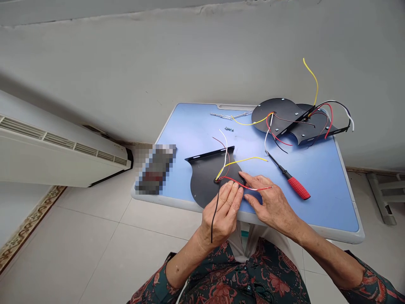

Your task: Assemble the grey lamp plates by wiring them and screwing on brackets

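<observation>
A rounded black metal plate [202, 181] with a straight bent flange lies near the front edge of the table. White, yellow, red, black and brown wires come through its middle hole. My left hand [221, 213] is closed over the plate's near right part, fingers pressed together on top and the thumb hidden. The black wire hangs across its back. At the plate's right edge is my right hand [268, 202], thumb and index finger apart, fingertips touching or close to the rim. The red wire [232, 180] crosses above both hands.
On the blue table [329, 185], a red-handled screwdriver [297, 185] lies at right. Two similar wired plates [284, 112] overlap at the back right. Small screws [229, 128] and slim clear-and-metal pieces [229, 116] lie behind. A blurred dark object [156, 169] sits left.
</observation>
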Demonstrator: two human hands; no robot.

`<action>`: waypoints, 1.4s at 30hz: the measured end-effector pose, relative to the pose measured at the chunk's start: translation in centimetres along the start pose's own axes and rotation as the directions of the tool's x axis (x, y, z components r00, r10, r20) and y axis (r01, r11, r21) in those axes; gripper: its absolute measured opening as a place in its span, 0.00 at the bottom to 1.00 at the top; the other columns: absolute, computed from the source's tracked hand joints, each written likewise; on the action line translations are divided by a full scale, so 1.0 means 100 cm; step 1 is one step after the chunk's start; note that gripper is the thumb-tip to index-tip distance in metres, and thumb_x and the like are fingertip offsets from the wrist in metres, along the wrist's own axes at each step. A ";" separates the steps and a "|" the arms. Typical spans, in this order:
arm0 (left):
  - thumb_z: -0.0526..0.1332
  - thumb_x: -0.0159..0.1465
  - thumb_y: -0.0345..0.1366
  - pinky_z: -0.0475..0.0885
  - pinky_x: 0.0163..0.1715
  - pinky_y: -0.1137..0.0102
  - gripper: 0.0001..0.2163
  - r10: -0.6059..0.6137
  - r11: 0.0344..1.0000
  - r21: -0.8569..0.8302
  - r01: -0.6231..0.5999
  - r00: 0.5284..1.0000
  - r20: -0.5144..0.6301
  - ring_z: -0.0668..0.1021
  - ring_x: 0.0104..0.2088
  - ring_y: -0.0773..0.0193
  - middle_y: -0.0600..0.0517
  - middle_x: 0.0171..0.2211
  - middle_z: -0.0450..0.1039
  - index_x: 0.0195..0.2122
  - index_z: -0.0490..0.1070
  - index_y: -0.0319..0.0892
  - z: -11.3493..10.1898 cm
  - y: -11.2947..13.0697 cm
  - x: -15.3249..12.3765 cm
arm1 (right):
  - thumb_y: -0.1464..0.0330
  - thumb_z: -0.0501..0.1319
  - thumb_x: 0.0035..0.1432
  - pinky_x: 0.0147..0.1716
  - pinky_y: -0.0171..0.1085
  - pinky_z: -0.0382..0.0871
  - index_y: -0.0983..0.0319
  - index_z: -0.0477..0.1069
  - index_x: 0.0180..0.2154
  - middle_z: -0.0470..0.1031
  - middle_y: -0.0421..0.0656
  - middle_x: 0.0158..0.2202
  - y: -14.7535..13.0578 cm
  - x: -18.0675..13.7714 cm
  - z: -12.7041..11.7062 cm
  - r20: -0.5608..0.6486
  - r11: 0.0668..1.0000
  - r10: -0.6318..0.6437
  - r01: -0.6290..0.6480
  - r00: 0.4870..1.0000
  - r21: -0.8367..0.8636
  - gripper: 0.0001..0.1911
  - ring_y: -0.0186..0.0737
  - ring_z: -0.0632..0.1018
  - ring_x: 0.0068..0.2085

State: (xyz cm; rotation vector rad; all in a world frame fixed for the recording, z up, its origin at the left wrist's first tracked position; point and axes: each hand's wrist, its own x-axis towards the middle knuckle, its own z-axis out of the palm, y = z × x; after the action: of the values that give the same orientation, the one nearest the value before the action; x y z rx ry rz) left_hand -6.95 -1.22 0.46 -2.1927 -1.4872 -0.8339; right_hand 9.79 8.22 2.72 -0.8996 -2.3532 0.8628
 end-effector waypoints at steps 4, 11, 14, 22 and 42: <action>0.53 0.67 0.22 0.74 0.62 0.59 0.25 -0.013 1.000 0.020 0.014 1.000 -0.013 0.72 0.64 0.51 0.38 0.56 0.76 0.66 0.64 0.30 0.001 0.001 -0.001 | 0.72 0.57 0.66 0.45 0.48 0.75 0.60 0.64 0.66 0.77 0.48 0.43 0.000 0.001 0.000 -0.007 1.000 -0.013 0.013 1.000 -0.019 0.27 0.47 0.76 0.43; 0.52 0.68 0.23 0.73 0.63 0.60 0.26 -0.031 1.000 -0.004 0.031 1.000 0.004 0.71 0.65 0.53 0.39 0.58 0.75 0.68 0.61 0.32 -0.001 0.002 0.000 | 0.74 0.57 0.64 0.44 0.48 0.75 0.59 0.63 0.66 0.75 0.47 0.41 -0.003 0.000 0.000 -0.023 0.999 -0.045 0.044 0.999 -0.028 0.29 0.46 0.75 0.42; 0.53 0.67 0.22 0.72 0.64 0.59 0.25 -0.026 1.000 -0.006 0.026 1.000 -0.005 0.70 0.65 0.51 0.38 0.57 0.75 0.67 0.62 0.30 -0.001 0.002 0.000 | 0.74 0.57 0.64 0.44 0.48 0.75 0.59 0.63 0.66 0.75 0.47 0.41 -0.003 0.000 0.000 -0.020 0.999 -0.039 0.038 0.999 -0.037 0.29 0.46 0.75 0.42; 0.53 0.65 0.21 0.75 0.61 0.58 0.27 -0.033 0.999 0.028 0.034 0.999 -0.009 0.72 0.64 0.50 0.37 0.57 0.76 0.66 0.63 0.29 0.002 0.005 0.001 | 0.72 0.56 0.66 0.47 0.50 0.74 0.62 0.63 0.65 0.76 0.50 0.44 -0.002 0.000 0.002 -0.015 0.999 -0.026 0.026 1.000 -0.036 0.27 0.48 0.75 0.45; 0.51 0.61 0.19 0.74 0.62 0.57 0.23 0.007 1.000 0.031 -0.005 0.998 -0.058 0.71 0.65 0.48 0.35 0.56 0.76 0.57 0.72 0.25 0.007 0.002 -0.002 | 0.72 0.55 0.65 0.45 0.42 0.78 0.60 0.65 0.64 0.82 0.47 0.50 -0.002 0.006 -0.038 -0.021 1.000 0.006 -0.006 1.000 0.004 0.27 0.41 0.83 0.43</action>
State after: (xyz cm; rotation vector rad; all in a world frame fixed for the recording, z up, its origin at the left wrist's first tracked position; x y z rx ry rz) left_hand -6.60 -1.00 -0.22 -2.1318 -1.4555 -0.8595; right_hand 11.60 9.98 5.59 -0.9101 -2.3317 0.8561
